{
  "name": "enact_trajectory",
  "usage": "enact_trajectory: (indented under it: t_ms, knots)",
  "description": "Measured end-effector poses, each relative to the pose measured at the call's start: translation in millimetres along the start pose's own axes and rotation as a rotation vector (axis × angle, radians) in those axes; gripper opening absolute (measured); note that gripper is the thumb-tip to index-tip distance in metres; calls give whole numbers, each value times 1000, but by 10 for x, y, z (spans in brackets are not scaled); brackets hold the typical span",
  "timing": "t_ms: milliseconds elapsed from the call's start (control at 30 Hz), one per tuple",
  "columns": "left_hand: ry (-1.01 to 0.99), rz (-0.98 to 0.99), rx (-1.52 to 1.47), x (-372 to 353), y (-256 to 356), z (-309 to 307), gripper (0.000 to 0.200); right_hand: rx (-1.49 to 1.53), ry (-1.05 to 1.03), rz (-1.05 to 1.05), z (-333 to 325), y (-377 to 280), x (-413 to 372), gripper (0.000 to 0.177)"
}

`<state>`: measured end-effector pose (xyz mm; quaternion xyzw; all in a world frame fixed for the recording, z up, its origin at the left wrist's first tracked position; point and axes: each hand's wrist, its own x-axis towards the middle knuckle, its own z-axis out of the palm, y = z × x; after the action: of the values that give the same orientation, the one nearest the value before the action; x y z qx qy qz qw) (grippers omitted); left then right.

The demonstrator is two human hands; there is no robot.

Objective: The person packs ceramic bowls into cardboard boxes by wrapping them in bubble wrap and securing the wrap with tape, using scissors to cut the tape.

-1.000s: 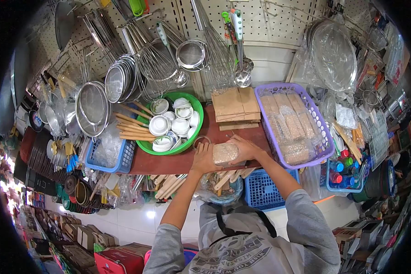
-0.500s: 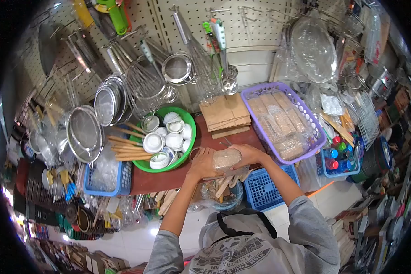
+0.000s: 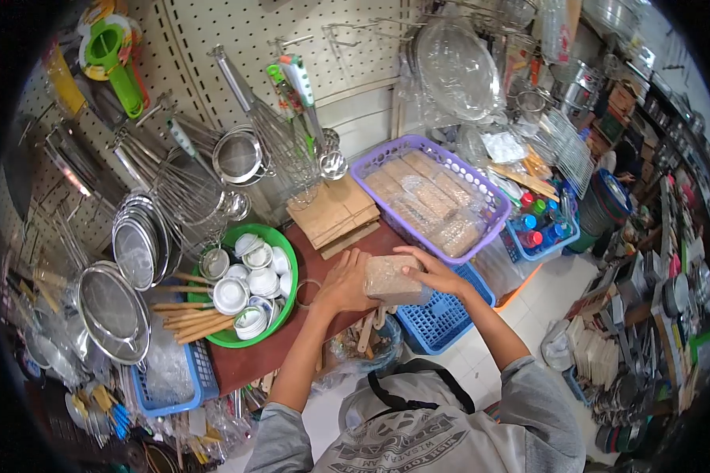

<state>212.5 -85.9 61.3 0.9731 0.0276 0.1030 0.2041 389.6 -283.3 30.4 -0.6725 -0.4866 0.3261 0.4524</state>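
Note:
A brown block-shaped package in clear plastic wrap point(image 3: 393, 280) is between my hands, over the front edge of the red-brown surface point(image 3: 248, 361). My left hand point(image 3: 347, 282) presses against its left side. My right hand point(image 3: 434, 274) grips its right side, with fingers over the top. Behind it the purple basket point(image 3: 481, 251) holds several similar wrapped packages point(image 3: 427, 203). Flat brown cardboard pieces point(image 3: 335, 214) lie to the left of that basket. A thin ring point(image 3: 308, 293) lies left of my left hand.
A green basin point(image 3: 294, 272) with white cups point(image 3: 230, 296) and wooden-handled tools stands on the left. Blue baskets are at the lower left point(image 3: 205, 377), below my right hand point(image 3: 438, 319) and at the right point(image 3: 569, 236). Strainers point(image 3: 114, 311) and whisks hang from the pegboard.
The view has turned to the right, so the shelf items appear further left. The package sits turned differently between my hands, and more of its broad face shows.

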Motion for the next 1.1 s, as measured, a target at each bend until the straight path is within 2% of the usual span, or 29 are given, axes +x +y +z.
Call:
enact_trajectory:
  t_ms: [133, 267, 367, 467, 567, 667, 767, 867, 1000, 1100]
  knots:
    - [79, 127, -18, 117, 140, -87, 82, 151, 175, 103, 11, 25, -205, 74]
    - [174, 223, -30, 249, 282, -137, 80, 398, 253, 216, -7, 336, -276, 89]
    - [193, 258, -22, 376, 391, -177, 81, 625, 255, 256, -90, -196, -428, 92]
    - [180, 245, -66, 519, 502, -129, 84, 597, 318, 215, -243, 133, -462, 88]
    - [217, 280, -62, 688, 603, -72, 83, 525, 361, 151, -404, -118, -582, 85]
    - [229, 289, -66, 873, 678, -65, 83, 579, 362, 138, -611, -171, -661, 84]
    - [233, 312, -63, 1118, 704, -2, 85, 613, 343, 219, -889, -113, -665, 80]
    - [215, 286, -54, 1348, 838, 12, 88, 401, 425, 164, -1175, 51, -622, 74]
    - [241, 266, -65, 1653, 960, 209, 90, 397, 456, 127, -1540, 80, -615, 70]
    - [265, 238, -97, 1879, 1061, 377, 92, 259, 442, 140, -1947, 264, -575, 68]
